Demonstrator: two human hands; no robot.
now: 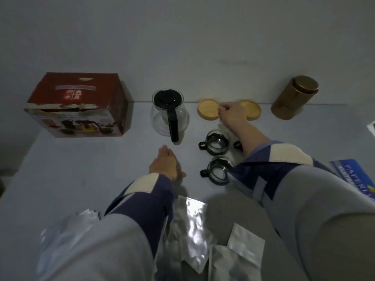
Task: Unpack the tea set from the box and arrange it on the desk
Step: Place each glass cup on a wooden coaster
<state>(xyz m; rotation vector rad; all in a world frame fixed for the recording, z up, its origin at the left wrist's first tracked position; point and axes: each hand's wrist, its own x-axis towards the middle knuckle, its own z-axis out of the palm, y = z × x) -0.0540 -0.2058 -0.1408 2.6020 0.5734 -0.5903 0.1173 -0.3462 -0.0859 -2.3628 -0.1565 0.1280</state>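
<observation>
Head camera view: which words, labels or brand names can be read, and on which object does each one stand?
"PAPER": white letters on the blue printed package at the desk's right edge; the rest is cut off.
Four white Chinese characters on the red cardboard box: too blurred to read surely.
Brown round canister, glass teapot with black lid: no text visible.

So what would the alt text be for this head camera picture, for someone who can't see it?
A person's right hand reaches between two round wooden coasters at the back of a pale desk, with the left hand open above the desk. A glass teapot, glass cups and a red box stand nearby.
</observation>
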